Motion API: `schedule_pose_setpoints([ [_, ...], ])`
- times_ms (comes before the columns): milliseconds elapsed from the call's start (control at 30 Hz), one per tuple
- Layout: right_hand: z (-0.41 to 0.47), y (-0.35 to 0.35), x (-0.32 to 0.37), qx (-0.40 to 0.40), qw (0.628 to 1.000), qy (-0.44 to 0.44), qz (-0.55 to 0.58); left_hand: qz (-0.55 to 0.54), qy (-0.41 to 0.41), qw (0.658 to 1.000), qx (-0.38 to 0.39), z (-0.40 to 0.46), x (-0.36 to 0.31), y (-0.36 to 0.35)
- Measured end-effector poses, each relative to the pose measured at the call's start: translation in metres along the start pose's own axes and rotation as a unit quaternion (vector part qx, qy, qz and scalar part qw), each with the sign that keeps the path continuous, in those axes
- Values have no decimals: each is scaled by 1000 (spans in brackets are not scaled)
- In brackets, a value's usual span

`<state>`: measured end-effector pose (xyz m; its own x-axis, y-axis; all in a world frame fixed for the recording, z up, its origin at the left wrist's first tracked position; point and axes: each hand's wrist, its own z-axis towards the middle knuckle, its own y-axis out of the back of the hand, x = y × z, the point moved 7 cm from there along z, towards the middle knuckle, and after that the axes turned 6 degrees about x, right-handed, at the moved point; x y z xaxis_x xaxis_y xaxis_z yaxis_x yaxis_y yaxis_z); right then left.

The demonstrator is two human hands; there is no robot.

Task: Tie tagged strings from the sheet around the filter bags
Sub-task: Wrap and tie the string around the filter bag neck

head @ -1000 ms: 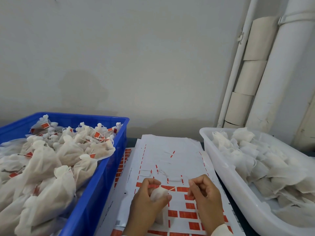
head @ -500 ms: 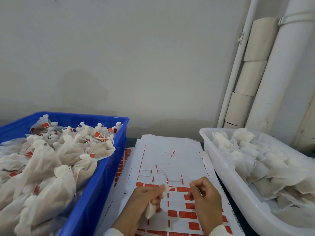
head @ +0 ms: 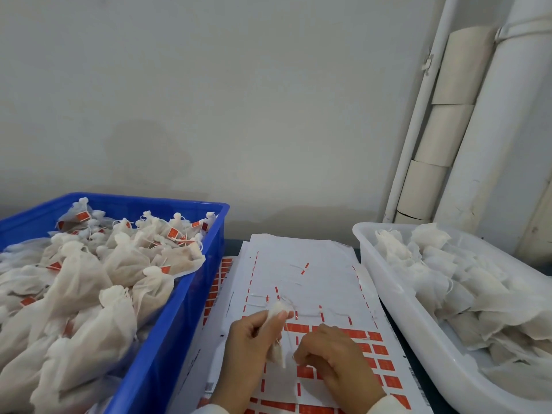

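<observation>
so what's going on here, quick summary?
A person is tying tagged strings onto filter bags. The left hand pinches one small filter bag above the sheet of red tags, while the right hand, fingers curled, seems to work a thin string beside it; the string is too fine to make out clearly. The blue crate on the left holds bags already tied with red tags; the white tub on the right holds untied ones.
</observation>
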<state>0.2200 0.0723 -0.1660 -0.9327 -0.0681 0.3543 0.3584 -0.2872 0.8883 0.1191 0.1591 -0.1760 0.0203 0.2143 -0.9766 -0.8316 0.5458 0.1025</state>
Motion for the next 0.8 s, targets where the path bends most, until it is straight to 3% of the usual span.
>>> schedule_pose_setpoints([
  [167, -3, 15, 20, -95, 988, 116, -31, 121, -37, 991, 29, -2, 1, -9],
  [333, -6, 32, 21, -194, 972, 121, 52, 202, -58, 975, 68, -5, 4, -17],
  [500, -11, 40, -3, -258, 944, 1, 207, 200, -71, 961, 177, -11, 0, -37],
  [633, -14, 29, -25, -235, 904, -141, 327, 112, -52, 975, 184, -15, -2, -37],
  [800, -11, 7, -32, -175, 834, -223, 473, 18, -35, 980, 197, -12, -7, -44],
])
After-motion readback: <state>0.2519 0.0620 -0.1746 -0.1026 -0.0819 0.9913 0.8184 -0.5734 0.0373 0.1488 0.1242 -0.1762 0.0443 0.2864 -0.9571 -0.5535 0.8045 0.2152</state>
